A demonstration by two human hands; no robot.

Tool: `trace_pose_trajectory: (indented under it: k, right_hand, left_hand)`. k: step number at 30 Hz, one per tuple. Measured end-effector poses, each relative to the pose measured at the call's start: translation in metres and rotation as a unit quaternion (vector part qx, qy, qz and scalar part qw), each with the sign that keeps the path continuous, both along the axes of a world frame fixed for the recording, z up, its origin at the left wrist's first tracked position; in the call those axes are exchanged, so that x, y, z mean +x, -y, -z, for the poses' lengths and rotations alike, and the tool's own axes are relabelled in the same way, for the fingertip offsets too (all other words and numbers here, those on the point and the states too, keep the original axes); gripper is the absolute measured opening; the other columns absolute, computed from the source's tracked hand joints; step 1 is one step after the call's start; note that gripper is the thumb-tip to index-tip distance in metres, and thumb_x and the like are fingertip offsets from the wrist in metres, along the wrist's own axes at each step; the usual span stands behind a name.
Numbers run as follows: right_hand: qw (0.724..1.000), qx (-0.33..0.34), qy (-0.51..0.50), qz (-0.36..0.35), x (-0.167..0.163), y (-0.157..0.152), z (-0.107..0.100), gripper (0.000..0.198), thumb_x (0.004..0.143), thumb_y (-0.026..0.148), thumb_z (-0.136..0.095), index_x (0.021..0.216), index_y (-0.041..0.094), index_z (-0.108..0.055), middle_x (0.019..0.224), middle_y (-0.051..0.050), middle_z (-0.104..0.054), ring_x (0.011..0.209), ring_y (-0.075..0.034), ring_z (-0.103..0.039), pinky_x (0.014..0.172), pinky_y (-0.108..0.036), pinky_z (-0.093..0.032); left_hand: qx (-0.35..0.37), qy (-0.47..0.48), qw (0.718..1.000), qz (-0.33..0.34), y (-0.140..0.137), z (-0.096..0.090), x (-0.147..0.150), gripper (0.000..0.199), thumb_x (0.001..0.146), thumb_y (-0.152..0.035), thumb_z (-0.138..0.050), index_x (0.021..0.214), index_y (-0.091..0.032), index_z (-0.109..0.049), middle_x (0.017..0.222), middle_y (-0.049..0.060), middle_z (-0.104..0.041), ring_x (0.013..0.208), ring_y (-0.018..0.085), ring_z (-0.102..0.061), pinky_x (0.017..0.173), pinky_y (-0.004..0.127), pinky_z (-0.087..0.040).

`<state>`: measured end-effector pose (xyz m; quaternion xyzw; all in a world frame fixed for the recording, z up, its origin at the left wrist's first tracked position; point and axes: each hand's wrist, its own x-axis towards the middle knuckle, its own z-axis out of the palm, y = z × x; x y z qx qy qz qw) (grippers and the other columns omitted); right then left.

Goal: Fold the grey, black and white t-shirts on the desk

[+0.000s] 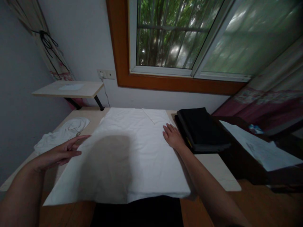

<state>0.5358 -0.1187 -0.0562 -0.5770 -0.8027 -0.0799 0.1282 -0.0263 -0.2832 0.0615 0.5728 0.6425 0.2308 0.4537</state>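
A white cloth (146, 151) lies spread over the desk, its near edge reaching past the desk front above my lap. A thin diagonal line, perhaps a seam or fold, shows near its far edge. My right hand (173, 136) rests flat on the cloth's right side, fingers spread. At the left edge is my left hand (67, 149), index finger stretched along the cloth's border and thumb apart; its other fingers are bent and partly hidden. Nothing shows in its grasp. A dark shadow falls across the cloth's middle left.
Left of the cloth, a crumpled white fabric (68, 129) lies on the desk (94, 117) below a small raised shelf (71, 89). On the right sit stacked black folders (201, 129) and a sheet of paper (260, 146). Behind is a window (170, 37).
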Motion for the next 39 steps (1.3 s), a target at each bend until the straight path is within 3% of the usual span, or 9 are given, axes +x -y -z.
trace_pose_trajectory:
  k: [2,6,13,16,20,24,29,33,39]
  right_hand:
    - [1.000,-0.003,0.000,0.000,0.000,0.001,-0.001,0.052,0.106,0.038,-0.035,0.149,0.016,-0.053,0.160,-0.014,-0.044,0.149,-0.031,-0.040,0.122,-0.050,-0.032]
    - [1.000,-0.006,-0.001,0.003,-0.001,0.000,-0.001,0.052,0.106,0.038,-0.035,0.149,0.016,-0.053,0.161,-0.015,-0.043,0.149,-0.032,-0.039,0.122,-0.050,-0.032]
    - [1.000,0.002,-0.004,0.001,0.000,0.001,0.001,0.051,0.105,0.036,-0.037,0.148,0.016,-0.054,0.160,-0.015,-0.045,0.148,-0.032,-0.041,0.122,-0.051,-0.032]
    - [1.000,0.012,-0.006,0.006,-0.004,0.004,-0.002,0.049,0.104,0.033,-0.038,0.146,0.014,-0.055,0.157,-0.017,-0.048,0.145,-0.033,-0.044,0.120,-0.051,-0.033]
    - [0.999,0.017,-0.032,0.019,-0.033,0.008,-0.011,0.047,0.101,0.028,-0.042,0.143,0.012,-0.056,0.154,-0.019,-0.051,0.141,-0.033,-0.048,0.119,-0.052,-0.034]
    - [0.997,-0.011,-0.076,-0.007,-0.096,0.010,-0.015,0.053,0.102,0.033,-0.042,0.148,0.007,-0.049,0.158,-0.022,-0.044,0.146,-0.035,-0.042,0.121,-0.051,-0.031]
    - [0.988,-0.050,-0.135,-0.056,-0.172,0.011,-0.007,0.055,0.103,0.039,-0.043,0.151,0.011,-0.045,0.162,-0.018,-0.040,0.150,-0.034,-0.037,0.122,-0.054,-0.029]
    - [0.985,-0.032,-0.154,-0.069,-0.177,0.009,0.003,0.055,0.102,0.042,-0.046,0.151,0.014,-0.047,0.161,-0.017,-0.042,0.151,-0.033,-0.035,0.123,-0.056,-0.027]
    - [0.993,-0.010,-0.119,-0.019,-0.112,0.004,0.003,0.055,0.103,0.039,-0.044,0.147,0.007,-0.051,0.158,-0.022,-0.044,0.149,-0.033,-0.039,0.121,-0.050,-0.032]
  left_hand:
    - [-0.072,-0.015,0.996,0.050,0.003,0.003,-0.008,0.092,0.077,-0.054,-0.071,0.158,-0.033,-0.034,0.070,-0.004,-0.055,0.052,0.013,-0.046,0.042,0.021,-0.034]
    - [-0.104,-0.063,0.988,0.094,0.003,0.022,-0.022,0.090,0.081,-0.060,-0.065,0.159,-0.031,-0.031,0.074,-0.002,-0.056,0.062,0.017,-0.053,0.050,0.024,-0.038]
    - [0.081,-0.263,0.961,-0.007,-0.032,0.054,-0.021,0.070,0.084,-0.070,-0.053,0.138,-0.026,-0.061,0.090,0.003,-0.070,0.081,0.025,-0.067,0.074,0.034,-0.053]
    - [0.192,-0.288,0.938,-0.013,-0.058,0.063,0.006,0.066,0.090,-0.064,-0.046,0.135,-0.021,-0.064,0.121,0.011,-0.070,0.107,0.029,-0.068,0.096,0.041,-0.053]
    - [0.261,-0.336,0.901,0.081,-0.093,0.076,0.065,0.061,0.095,-0.053,-0.040,0.139,-0.015,-0.061,0.146,0.015,-0.060,0.138,0.030,-0.052,0.121,0.045,-0.035]
    - [0.272,-0.367,0.882,0.116,-0.121,0.085,0.134,0.063,0.101,-0.048,-0.040,0.151,-0.011,-0.049,0.164,0.017,-0.039,0.154,0.035,-0.030,0.123,0.055,-0.028]
    - [0.292,-0.391,0.869,0.084,-0.139,0.101,0.189,0.060,0.103,-0.043,-0.039,0.155,-0.012,-0.044,0.166,0.017,-0.033,0.156,0.034,-0.025,0.124,0.057,-0.025]
    - [0.321,-0.397,0.858,0.062,-0.137,0.115,0.180,0.057,0.103,-0.040,-0.039,0.154,-0.014,-0.046,0.163,0.017,-0.038,0.153,0.032,-0.033,0.125,0.055,-0.024]
    - [0.313,-0.396,0.859,0.089,-0.120,0.118,0.122,0.057,0.104,-0.043,-0.035,0.153,-0.018,-0.046,0.164,0.012,-0.038,0.154,0.027,-0.031,0.126,0.049,-0.024]
